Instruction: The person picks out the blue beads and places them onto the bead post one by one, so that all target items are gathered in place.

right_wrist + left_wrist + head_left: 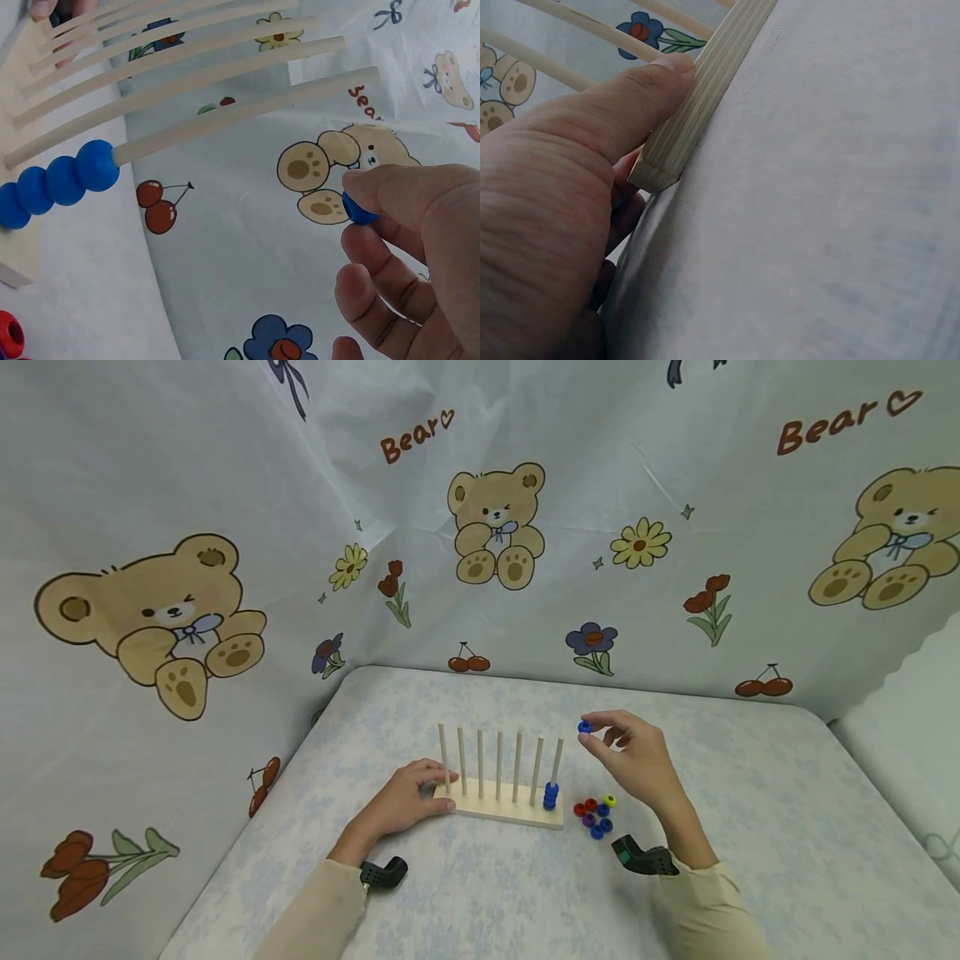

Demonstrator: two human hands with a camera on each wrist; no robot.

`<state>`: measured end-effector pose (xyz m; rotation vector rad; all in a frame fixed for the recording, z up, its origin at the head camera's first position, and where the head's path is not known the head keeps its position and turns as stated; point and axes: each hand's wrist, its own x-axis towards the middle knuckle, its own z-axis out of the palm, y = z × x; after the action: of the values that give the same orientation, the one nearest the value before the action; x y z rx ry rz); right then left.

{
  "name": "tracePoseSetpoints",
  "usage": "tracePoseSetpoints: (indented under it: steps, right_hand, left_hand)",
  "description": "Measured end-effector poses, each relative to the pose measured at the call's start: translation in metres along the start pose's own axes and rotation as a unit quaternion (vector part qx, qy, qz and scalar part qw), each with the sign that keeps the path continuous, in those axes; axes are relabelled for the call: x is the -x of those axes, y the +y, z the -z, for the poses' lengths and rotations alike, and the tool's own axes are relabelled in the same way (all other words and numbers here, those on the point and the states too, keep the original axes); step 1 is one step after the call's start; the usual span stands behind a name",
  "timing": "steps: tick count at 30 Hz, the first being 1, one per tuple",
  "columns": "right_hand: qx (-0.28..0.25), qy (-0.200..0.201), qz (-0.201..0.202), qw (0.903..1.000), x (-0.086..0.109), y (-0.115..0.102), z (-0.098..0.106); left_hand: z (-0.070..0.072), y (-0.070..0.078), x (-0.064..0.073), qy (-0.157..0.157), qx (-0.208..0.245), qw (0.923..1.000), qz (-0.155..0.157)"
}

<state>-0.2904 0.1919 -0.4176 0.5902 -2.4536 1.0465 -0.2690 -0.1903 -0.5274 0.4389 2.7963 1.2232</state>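
Note:
A wooden peg stand (pixel 498 807) with a row of several upright pegs sits on the table. My left hand (pixel 405 796) grips its left end, thumb on the front edge (pixel 676 127) and fingers round the back. Several blue beads (pixel 551 796) are stacked on the rightmost peg (pixel 247 116), whose upper part is bare. My right hand (pixel 633 752) pinches another blue bead (pixel 360 211) between thumb and fingertips. That bead is in the air, to the right of the rightmost peg's tip and apart from it.
Loose beads lie on the table right of the stand: red (pixel 591 804), yellow (pixel 609 800), purple (pixel 588 820) and blue (pixel 597 832). A cloth printed with bears (pixel 497 527) hangs behind the table (pixel 480 893). Each wrist wears a dark camera mount (pixel 645 857).

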Motion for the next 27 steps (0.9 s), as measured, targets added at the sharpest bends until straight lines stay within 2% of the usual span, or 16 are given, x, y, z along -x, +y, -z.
tracePoseSetpoints:
  steps: [14,20,27]
  right_hand:
    - [-0.006,0.014,-0.020,0.9997,0.002,-0.006,0.004]
    - [-0.033,0.016,-0.014,0.9992,0.001,-0.011,0.004]
    - [-0.060,0.016,-0.021,0.9979,0.000,-0.017,0.007]
  left_hand:
    - [-0.003,0.000,0.001,-0.004,0.003,1.0000,-0.004]
    - [-0.001,-0.001,0.002,0.004,-0.008,1.0000,-0.003]
    - [0.001,0.003,0.000,0.003,0.000,1.0000,-0.005]
